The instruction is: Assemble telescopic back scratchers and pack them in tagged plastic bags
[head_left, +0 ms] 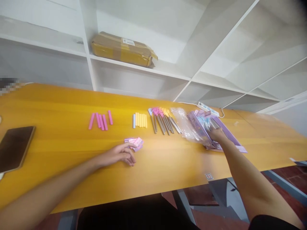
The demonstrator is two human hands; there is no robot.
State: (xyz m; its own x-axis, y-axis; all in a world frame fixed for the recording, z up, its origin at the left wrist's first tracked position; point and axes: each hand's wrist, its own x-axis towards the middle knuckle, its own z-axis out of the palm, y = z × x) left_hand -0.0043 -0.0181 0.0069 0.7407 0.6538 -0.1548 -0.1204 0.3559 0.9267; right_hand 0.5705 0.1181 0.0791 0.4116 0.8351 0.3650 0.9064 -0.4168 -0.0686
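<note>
My left hand (pixel 123 154) rests over the table with its fingers loosely bent and apart, holding nothing. Its index finger lies at a small pile of pink and purple printed packets (pixel 137 143). My right hand (pixel 217 134) reaches into a purple printed box (pixel 230 132) lying open on the right. Its fingers are largely hidden there, beside a silvery grey piece (pixel 214 123) and clear plastic wrapping. To the box's left is a crumpled clear plastic bag (pixel 184 124). Next to that bag lie several metal rods with hand-shaped ends (pixel 165 121) in blue, pink and yellow.
Several yellow tubes (pixel 141 120) and one blue tube (pixel 134 121) stand in a row, with several pink tubes (pixel 98 120) farther left. A dark phone-like slab (pixel 15 147) lies at far left. Behind are a power strip (pixel 207 108) and a shelf holding a cardboard box (pixel 122 49).
</note>
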